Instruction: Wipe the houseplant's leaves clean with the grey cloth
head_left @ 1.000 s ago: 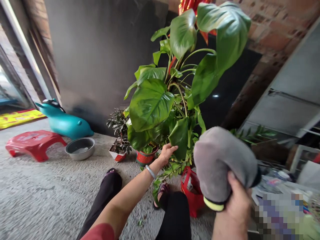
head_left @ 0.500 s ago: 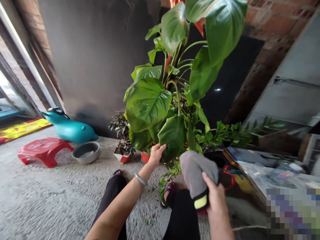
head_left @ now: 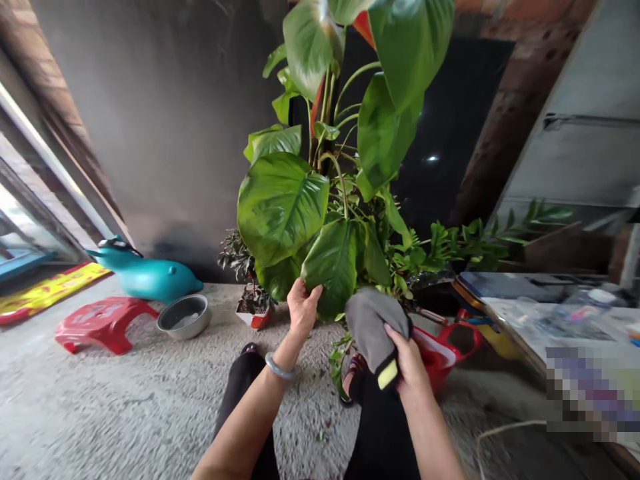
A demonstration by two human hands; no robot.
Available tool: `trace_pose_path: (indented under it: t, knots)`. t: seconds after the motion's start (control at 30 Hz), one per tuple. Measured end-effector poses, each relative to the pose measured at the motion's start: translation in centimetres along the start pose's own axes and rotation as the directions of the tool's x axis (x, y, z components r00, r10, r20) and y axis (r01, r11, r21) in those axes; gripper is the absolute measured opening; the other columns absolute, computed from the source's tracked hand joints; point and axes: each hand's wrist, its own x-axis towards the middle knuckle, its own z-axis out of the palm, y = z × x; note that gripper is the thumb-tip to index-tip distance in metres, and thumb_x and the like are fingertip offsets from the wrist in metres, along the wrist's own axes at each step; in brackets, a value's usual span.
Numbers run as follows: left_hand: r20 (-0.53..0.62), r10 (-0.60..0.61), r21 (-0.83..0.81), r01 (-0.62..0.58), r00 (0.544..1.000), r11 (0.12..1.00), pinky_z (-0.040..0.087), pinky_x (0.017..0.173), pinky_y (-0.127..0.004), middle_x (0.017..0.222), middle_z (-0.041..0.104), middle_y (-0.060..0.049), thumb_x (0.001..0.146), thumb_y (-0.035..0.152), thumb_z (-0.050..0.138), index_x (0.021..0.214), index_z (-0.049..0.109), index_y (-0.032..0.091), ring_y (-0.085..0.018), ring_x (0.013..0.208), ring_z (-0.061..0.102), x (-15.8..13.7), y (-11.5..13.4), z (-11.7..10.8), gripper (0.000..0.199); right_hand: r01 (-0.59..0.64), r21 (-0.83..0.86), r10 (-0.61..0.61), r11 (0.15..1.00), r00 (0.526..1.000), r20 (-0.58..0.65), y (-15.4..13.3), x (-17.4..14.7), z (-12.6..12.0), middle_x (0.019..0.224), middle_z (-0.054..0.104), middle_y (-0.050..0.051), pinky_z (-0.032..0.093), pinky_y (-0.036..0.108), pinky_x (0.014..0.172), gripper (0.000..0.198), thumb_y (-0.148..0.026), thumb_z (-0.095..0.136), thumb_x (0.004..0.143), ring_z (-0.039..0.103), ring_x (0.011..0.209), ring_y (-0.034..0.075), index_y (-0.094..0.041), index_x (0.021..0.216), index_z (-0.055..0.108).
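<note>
The tall plant (head_left: 284, 207) is running out of sight overhead; the gray cloth (head_left: 374, 323), just beside a low leaf (head_left: 334, 260), is hiding most fingers of the right hand (head_left: 409, 360) gripping it. The left hand (head_left: 303, 311) is reaching forward, pinching that leaf's edge.

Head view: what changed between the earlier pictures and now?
The right hand moved the gray cloth leftward and away from the camera, closer to the heart-shaped leaf. That leaf, earlier turned partly side-on, now shows its broad face. Nothing was grasped or released: the left hand still holds the leaf's edge. The red stool and gray bowl stayed put.
</note>
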Motion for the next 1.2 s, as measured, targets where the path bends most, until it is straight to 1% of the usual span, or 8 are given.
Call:
trace_pose_path:
  t: [0.17,0.3,0.47,0.67,0.8,0.97,1.1,1.2]
  knots:
    - [0.074,0.056,-0.034,-0.054,0.996,0.998,0.059,0.091,-0.035,0.102,0.079,-0.004,0.061,0.030,0.090,0.112,0.070,0.023,-0.022,0.095,0.073,0.9,1.5,0.7,0.055,0.239,-0.097,-0.248,0.966,0.964,-0.100,-6.1,-0.3,-0.3,0.114,0.084,0.013,0.061,0.051,0.104,0.064,-0.060,0.089,0.062,0.075,0.117,0.039,-0.019,0.110,0.079]
    - [0.193,-0.093,-0.058,0.106,0.977,0.993,0.056,0.079,-0.030,0.093,0.078,-0.003,0.062,0.033,0.090,0.108,0.074,0.021,-0.020,0.084,0.070,1.6,3.6,2.1,0.050,0.603,-0.391,-0.580,0.695,0.792,0.191,-10.9,1.1,4.1,0.113,0.083,0.015,0.059,0.047,0.103,0.044,-0.046,0.077,0.079,0.076,0.111,0.035,-0.019,0.114,0.079]
    - [0.199,-0.243,0.053,0.237,0.949,0.970,0.041,0.058,-0.024,0.066,0.062,0.005,0.060,0.037,0.089,0.080,0.070,0.020,-0.011,0.058,0.051,2.0,4.1,1.4,0.032,0.687,-0.617,-0.274,0.384,0.723,0.634,-7.7,-0.3,3.0,0.119,0.083,0.016,0.059,0.043,0.103,0.043,-0.020,0.072,0.078,0.079,0.110,0.034,-0.021,0.120,0.082]
    - [0.140,-0.230,0.050,0.225,0.963,0.973,0.044,0.058,-0.023,0.063,0.061,0.005,0.056,0.041,0.092,0.070,0.064,0.020,-0.011,0.059,0.051,1.9,3.6,0.6,0.037,0.618,-0.520,-0.389,0.590,0.781,0.488,-8.7,-0.3,-2.9,0.107,0.085,0.009,0.061,0.045,0.098,0.034,-0.035,0.075,0.078,0.079,0.103,0.034,-0.025,0.110,0.083]
    - [0.153,-0.221,0.047,0.216,0.963,0.975,0.045,0.057,-0.023,0.063,0.061,0.005,0.059,0.046,0.092,0.072,0.064,0.021,-0.011,0.058,0.051,1.2,3.3,1.8,0.040,0.647,-0.620,-0.674,0.445,0.697,0.244,-12.7,3.4,0.5,0.105,0.081,0.015,0.058,0.048,0.097,0.036,-0.041,0.074,0.082,0.076,0.102,0.036,-0.020,0.110,0.080]
    - [0.108,-0.179,0.058,0.174,0.978,0.983,0.042,0.056,-0.023,0.061,0.058,0.005,0.063,0.046,0.091,0.071,0.065,0.020,-0.010,0.058,0.047,1.2,2.7,1.5,0.038,0.572,-0.748,-0.391,0.338,0.808,0.441,-6.2,2.8,4.4,0.107,0.082,0.018,0.059,0.043,0.091,0.041,-0.023,0.071,0.080,0.079,0.096,0.034,-0.020,0.119,0.082]
    - [0.090,-0.182,0.058,0.178,0.979,0.982,0.045,0.058,-0.023,0.064,0.061,0.003,0.065,0.043,0.092,0.071,0.068,0.019,-0.011,0.060,0.051,1.9,2.6,0.3,0.035,0.373,-0.713,-0.128,0.594,0.919,0.373,0.4,-0.6,-0.2,0.093,0.084,0.012,0.060,0.049,0.094,0.026,-0.026,0.075,0.068,0.080,0.095,0.037,-0.025,0.092,0.084]
    - [0.096,-0.224,0.060,0.219,0.970,0.974,0.043,0.056,-0.023,0.061,0.058,0.003,0.067,0.046,0.092,0.068,0.066,0.018,-0.011,0.059,0.050,2.0,2.4,0.2,0.038,0.213,-0.511,-0.121,0.833,0.971,0.208,-1.9,-1.2,-3.6,0.084,0.084,0.009,0.062,0.052,0.092,0.029,-0.044,0.083,0.061,0.079,0.092,0.039,-0.026,0.083,0.081]
